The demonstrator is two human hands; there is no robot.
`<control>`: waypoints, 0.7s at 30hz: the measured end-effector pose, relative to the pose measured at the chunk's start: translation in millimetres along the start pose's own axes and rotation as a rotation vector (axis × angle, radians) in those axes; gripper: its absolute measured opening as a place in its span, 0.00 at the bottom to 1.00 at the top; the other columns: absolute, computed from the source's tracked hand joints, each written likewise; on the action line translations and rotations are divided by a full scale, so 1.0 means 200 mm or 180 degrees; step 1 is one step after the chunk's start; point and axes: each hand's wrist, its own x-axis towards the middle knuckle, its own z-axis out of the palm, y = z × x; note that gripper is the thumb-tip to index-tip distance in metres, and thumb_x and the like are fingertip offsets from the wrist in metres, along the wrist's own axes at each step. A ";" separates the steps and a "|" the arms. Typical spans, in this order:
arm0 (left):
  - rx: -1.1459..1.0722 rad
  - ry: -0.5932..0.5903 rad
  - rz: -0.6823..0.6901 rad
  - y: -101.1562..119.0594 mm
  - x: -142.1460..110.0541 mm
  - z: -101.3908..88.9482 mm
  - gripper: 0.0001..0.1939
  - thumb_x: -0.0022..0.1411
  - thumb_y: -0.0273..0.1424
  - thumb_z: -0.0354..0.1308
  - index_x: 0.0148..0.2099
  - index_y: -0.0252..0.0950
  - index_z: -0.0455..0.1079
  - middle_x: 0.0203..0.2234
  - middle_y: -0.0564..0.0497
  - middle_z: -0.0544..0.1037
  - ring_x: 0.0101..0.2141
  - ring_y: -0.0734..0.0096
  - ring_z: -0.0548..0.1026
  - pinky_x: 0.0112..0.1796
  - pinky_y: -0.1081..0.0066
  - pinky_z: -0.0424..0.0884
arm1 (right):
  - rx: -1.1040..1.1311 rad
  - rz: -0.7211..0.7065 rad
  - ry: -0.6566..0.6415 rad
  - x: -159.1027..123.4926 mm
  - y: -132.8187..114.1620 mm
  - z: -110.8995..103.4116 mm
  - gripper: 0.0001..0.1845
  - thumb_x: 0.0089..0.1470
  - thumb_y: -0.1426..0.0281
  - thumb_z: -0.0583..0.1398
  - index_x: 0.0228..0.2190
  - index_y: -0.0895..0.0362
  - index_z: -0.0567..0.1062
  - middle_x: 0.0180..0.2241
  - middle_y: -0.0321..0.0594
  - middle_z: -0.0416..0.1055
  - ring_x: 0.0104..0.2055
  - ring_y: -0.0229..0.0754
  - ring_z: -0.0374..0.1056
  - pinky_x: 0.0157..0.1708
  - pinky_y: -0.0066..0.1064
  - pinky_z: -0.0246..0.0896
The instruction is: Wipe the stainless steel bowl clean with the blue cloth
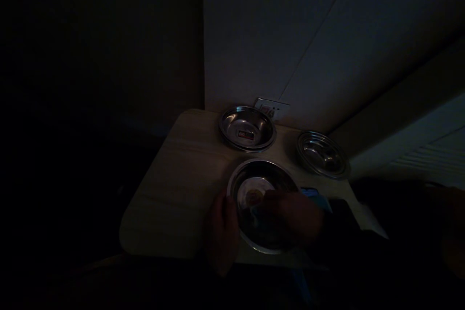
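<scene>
In the dim light, a round steel bowl (265, 163) with a pale patch on its bottom sits near the table's front edge. My left hand (222, 235) grips its left rim, thumb and fingers closed on the edge. Reaching into the bowl from the right, my right hand (296, 213) is closed and somewhat blurred. A pale bluish, cloth-like thing (255, 215) shows beneath its fingers; most of it is hidden by the hand and the dark.
Steel bowls (248, 128), seemingly stacked, with a label inside, stand by the wall socket (272, 106). More stacked bowls (321, 155) are at the table's right. Beside my right wrist lies a bluish object (315, 196). The wooden table (170, 184) has rounded corners.
</scene>
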 end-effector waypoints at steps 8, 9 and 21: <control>-0.0192 -0.0280 0.0048 0.04 0.10 -0.08 0.18 0.60 0.41 0.44 0.42 0.39 0.70 0.42 0.48 0.76 0.43 0.65 0.72 0.46 0.66 0.65 | -0.0174 0.0158 0.0334 -0.09 0.05 0.08 0.13 0.55 0.72 0.55 0.42 0.51 0.73 0.40 0.41 0.71 0.41 0.43 0.67 0.34 0.30 0.59; -0.0285 -0.0395 0.0077 0.06 0.11 -0.07 0.18 0.61 0.41 0.43 0.44 0.38 0.69 0.43 0.48 0.75 0.44 0.66 0.72 0.46 0.67 0.65 | -0.0184 0.0129 0.0381 -0.08 0.02 0.09 0.13 0.55 0.72 0.54 0.42 0.51 0.73 0.40 0.41 0.71 0.41 0.44 0.66 0.34 0.31 0.59; -0.0204 -0.0564 -0.0031 -0.03 0.13 -0.01 0.17 0.59 0.39 0.48 0.46 0.38 0.70 0.47 0.46 0.73 0.48 0.63 0.70 0.50 0.64 0.63 | -0.0281 -0.0087 0.0829 0.19 -0.13 0.15 0.11 0.57 0.72 0.52 0.34 0.57 0.74 0.34 0.43 0.71 0.38 0.44 0.65 0.31 0.32 0.61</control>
